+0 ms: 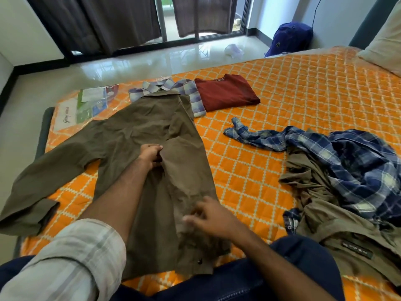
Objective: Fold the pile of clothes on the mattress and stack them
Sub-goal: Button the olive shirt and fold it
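Daylight is coming through the glass door (171, 18), glaring off the glossy floor (152, 59). Wide-angle distortion is bending the edges. Motion blur is smearing the right hand (208, 216); shadows are staying soft.

Two folded garments (225, 93), one olive shirt (152, 148) spread flat, one unfolded pile (347, 181), one pillow (384, 46).

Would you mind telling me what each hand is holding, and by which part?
The left hand pinches the olive shirt at its front edge, mid-body. The right hand, blurred, is at the lower front; its hold cannot be told.
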